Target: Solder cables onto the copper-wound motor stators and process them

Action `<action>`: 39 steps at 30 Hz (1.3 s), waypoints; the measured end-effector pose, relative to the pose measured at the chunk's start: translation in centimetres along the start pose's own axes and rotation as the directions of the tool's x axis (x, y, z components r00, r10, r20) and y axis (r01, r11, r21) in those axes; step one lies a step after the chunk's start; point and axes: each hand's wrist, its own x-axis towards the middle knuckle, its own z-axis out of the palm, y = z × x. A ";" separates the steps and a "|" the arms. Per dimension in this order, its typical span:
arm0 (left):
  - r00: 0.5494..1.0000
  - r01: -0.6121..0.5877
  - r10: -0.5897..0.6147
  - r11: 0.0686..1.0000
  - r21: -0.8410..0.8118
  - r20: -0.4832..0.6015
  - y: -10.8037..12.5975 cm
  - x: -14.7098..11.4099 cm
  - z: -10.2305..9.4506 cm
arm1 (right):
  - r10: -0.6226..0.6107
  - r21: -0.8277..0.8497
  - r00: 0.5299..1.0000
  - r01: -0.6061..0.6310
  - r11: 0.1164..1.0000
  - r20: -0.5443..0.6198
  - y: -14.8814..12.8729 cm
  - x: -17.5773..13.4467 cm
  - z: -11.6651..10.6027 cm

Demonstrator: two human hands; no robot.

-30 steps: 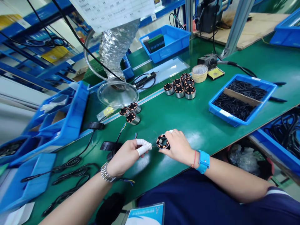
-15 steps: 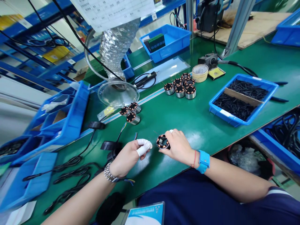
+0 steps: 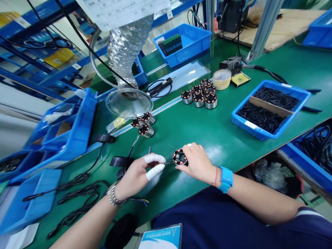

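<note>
My right hand (image 3: pixel 197 160) is closed around a motor stator (image 3: pixel 179 157), a metal ring with copper windings and a dark inside, held low over the green bench. Thin wire ends (image 3: pixel 168 163) stick out from its left side. Facing them is my left hand (image 3: pixel 145 169), with white covers on thumb and index finger. These two fingers are parted slightly, their tips close to the wire; contact with it is too fine to make out. Behind the left hand stand several more stators (image 3: pixel 145 130). Another group of stators (image 3: pixel 199 100) stands farther back.
A blue tray (image 3: pixel 251 126) of short black tubes sits at right. A clear fume hood (image 3: pixel 129 103) hangs on a foil duct at left. Black cables (image 3: pixel 77 180) lie at lower left. A soldering iron stand (image 3: pixel 230 64) and a round tub (image 3: pixel 221 79) stand at the back.
My left thumb and index finger have gone from pressed together to slightly apart, and the hand has shifted a little left. My right hand keeps the stator in the same place.
</note>
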 end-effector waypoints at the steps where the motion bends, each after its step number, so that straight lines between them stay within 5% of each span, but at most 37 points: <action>1: 0.993 -0.107 0.114 0.976 0.191 -0.024 0.1 0.0 -0.7 | 0.000 0.003 1.000 0.000 1.000 0.001 0.0 0.0 0.0; 3: 0.939 -0.304 0.345 0.822 0.482 0.004 0.3 0.3 -1.5 | -0.002 0.008 1.000 0.002 1.000 0.003 0.0 0.0 0.0; 6: 0.833 -0.493 0.526 0.563 0.663 0.173 1.1 1.4 -1.7 | 0.000 0.004 1.000 0.000 1.000 -0.003 0.1 0.0 0.0; 10: 0.749 -0.611 0.571 0.401 0.682 0.336 2.6 3.2 -1.8 | -0.003 -0.013 1.000 0.002 1.000 -0.013 0.0 0.0 0.1; 14: 0.714 -0.686 0.499 0.360 0.632 0.491 4.1 4.3 -2.2 | -0.005 -0.026 1.000 0.005 1.000 -0.017 0.0 0.0 0.0; 19: 0.742 -0.664 0.505 0.461 0.589 0.441 4.6 3.7 -3.8 | -0.009 -0.024 1.000 0.008 1.000 -0.016 0.1 0.0 -0.1; 22: 0.862 -0.497 0.466 0.699 0.515 0.199 2.8 2.2 -4.6 | -0.005 0.001 1.000 0.005 1.000 -0.007 0.1 0.0 -0.1; 25: 0.994 -0.088 0.106 0.931 0.354 -0.030 0.0 1.0 -3.2 | 0.013 0.055 1.000 -0.013 0.998 0.005 0.1 -0.1 0.0; 28: 0.979 0.167 -0.168 0.986 0.020 0.116 -2.2 0.9 0.5 | -0.010 0.134 1.000 0.008 0.991 0.017 0.3 -0.2 -0.2; 30: 0.975 0.169 -0.139 0.970 -0.172 0.170 -2.6 1.7 3.1 | -0.045 0.197 0.999 0.041 0.980 0.019 1.0 -0.6 -0.7; 33: 0.996 0.019 0.009 0.952 -0.305 0.090 -2.2 3.7 5.3 | -0.034 0.216 0.999 0.037 0.976 -0.016 2.8 -1.8 -2.0; 36: 0.998 -0.046 0.054 0.948 -0.316 0.018 -1.8 6.4 5.3 | 0.056 0.146 0.995 -0.043 0.988 -0.088 4.9 -3.5 -3.1; 39: 0.994 -0.003 -0.033 0.943 -0.333 -0.105 -1.8 10.6 4.3 | 0.086 0.066 0.982 -0.076 0.995 -0.165 6.3 -5.0 -3.2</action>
